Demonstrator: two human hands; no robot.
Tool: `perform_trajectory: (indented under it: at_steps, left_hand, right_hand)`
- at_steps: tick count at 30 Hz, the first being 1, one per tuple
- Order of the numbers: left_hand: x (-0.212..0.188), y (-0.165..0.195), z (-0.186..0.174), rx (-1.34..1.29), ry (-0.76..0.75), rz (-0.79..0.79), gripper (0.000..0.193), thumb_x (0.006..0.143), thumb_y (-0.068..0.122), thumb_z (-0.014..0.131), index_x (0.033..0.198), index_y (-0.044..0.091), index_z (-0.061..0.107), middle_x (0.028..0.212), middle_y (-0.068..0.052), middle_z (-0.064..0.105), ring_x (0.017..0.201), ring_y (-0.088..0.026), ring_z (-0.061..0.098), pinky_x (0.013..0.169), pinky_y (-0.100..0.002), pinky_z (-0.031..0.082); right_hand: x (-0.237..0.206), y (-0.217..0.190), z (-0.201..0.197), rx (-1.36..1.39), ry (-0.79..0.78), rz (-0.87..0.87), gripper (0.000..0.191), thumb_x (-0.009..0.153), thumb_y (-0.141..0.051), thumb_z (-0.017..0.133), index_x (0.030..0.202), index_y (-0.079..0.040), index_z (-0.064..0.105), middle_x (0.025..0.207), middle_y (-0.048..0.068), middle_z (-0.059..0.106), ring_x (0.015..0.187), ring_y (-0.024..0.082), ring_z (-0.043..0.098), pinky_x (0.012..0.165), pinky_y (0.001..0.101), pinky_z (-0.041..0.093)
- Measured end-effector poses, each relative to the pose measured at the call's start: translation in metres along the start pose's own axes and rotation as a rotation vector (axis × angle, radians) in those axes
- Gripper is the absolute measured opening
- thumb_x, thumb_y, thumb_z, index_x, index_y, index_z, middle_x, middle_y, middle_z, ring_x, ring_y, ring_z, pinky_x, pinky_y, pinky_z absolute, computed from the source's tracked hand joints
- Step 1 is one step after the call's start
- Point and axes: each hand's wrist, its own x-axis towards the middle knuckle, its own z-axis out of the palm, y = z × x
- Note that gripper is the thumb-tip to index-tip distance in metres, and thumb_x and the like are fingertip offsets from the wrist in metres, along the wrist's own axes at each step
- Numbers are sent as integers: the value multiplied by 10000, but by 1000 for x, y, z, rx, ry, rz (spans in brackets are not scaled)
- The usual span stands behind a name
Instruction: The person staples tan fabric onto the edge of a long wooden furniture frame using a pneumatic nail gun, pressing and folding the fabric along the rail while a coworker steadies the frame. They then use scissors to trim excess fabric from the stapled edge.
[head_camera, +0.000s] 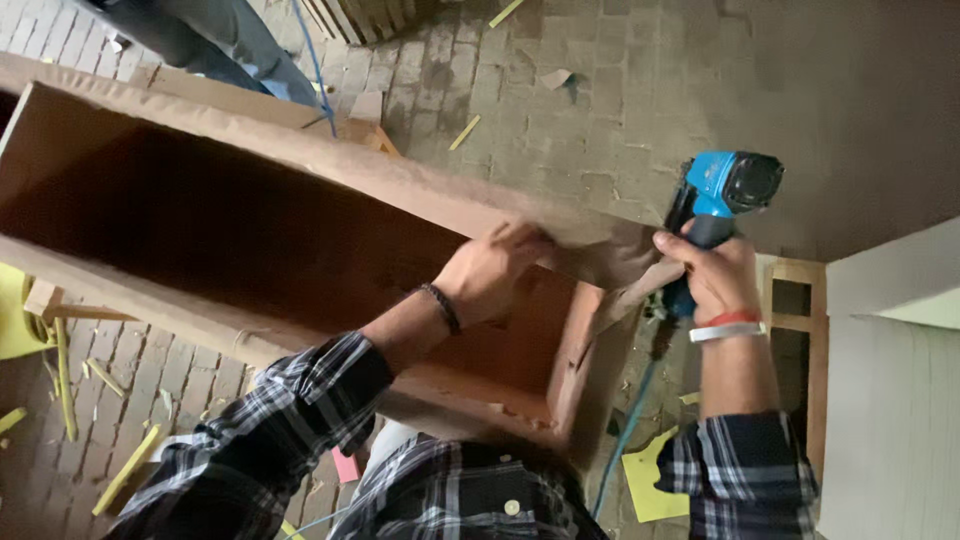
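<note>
A long open box of brown board (300, 160) lies across the view, its dark inside facing me. My left hand (492, 272) presses on the top edge of the box near its right end, fingers curled over the board. My right hand (716, 275) grips the handle of a blue and black power tool (722, 190) held against the box's right end corner. A blue hose (625, 435) hangs down from the tool. Both forearms wear plaid sleeves, with a dark bracelet on the left wrist and red and white bands on the right.
The ground is brick paving (560, 90) strewn with yellow strips and scraps (125, 470). Another person's legs (215, 40) stand beyond the box at top left. A small wooden frame (795, 320) and a white panel (890, 400) sit at the right.
</note>
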Motion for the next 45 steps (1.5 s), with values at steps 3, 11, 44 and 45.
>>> perform_trajectory:
  at_steps: [3, 11, 44, 45]
  left_hand:
    - [-22, 4, -13, -77, -241, -227, 251, 869, 144, 736, 1113, 102, 692, 1042, -99, 711, 940, -323, 703, 777, -436, 570]
    - [-86, -43, -71, -234, 41, -415, 458, 868, 212, 787, 1291, 87, 665, 1164, -140, 749, 1040, -277, 741, 886, -370, 596]
    - [-141, -233, -175, -1278, 281, -763, 479, 982, 137, 571, 1446, 67, 474, 1352, -159, 618, 1180, -287, 670, 956, -433, 576]
    - [-142, -241, -178, -1317, 334, -791, 485, 993, 152, 558, 1459, 66, 457, 1381, -157, 608, 1202, -296, 662, 966, -439, 569]
  right_hand:
    - [-31, -28, 11, -386, 26, -172, 351, 843, -221, 907, 1007, -71, 635, 899, -41, 578, 782, 117, 510, 674, 316, 455]
    - [-172, -96, 28, -595, -351, 282, 582, 768, -298, 839, 1259, -34, 675, 1156, 153, 763, 1085, 261, 723, 966, 400, 560]
    - [-293, -40, 256, -1196, 604, -275, 467, 849, -284, 801, 1239, -57, 682, 1138, 185, 731, 1013, 354, 720, 859, 437, 572]
    - [-290, -48, 263, -1205, 578, -319, 434, 861, -264, 793, 1231, -65, 688, 1149, 173, 733, 1021, 349, 718, 863, 428, 571]
